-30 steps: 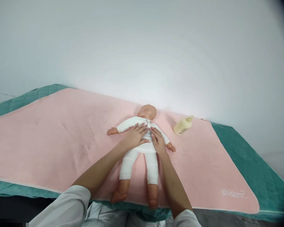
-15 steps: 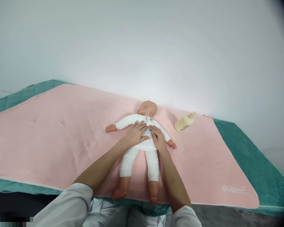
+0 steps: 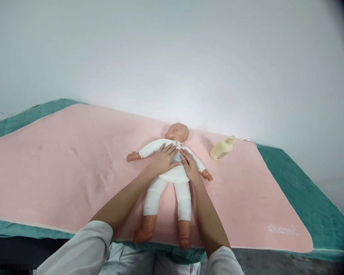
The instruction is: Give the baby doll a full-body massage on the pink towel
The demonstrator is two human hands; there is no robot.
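Observation:
A baby doll (image 3: 172, 177) in white clothing lies face down on a pink mat (image 3: 74, 164), its head turned left and pointing away from me. Flat on the left side of its upper back rests my left hand (image 3: 164, 158), open, with the thumb spread toward the middle. On the right side of the back lies my right hand (image 3: 189, 164), also open, its fingers extended toward the doll's neck. Both palms face down, so their undersides are hidden. Neither hand grips anything. The doll's arms stretch out sideways and its legs point toward me.
A pale yellow pump bottle (image 3: 222, 148) stands on the mat to the right of the doll, near the wall (image 3: 172, 57). Beneath the mat is a green covering (image 3: 298, 187) that shows at both sides and along the front edge.
Both hands stay on the doll's back, with hardly any shift toward its head. The whole view has moved slightly; the doll and bottle keep their places on the mat.

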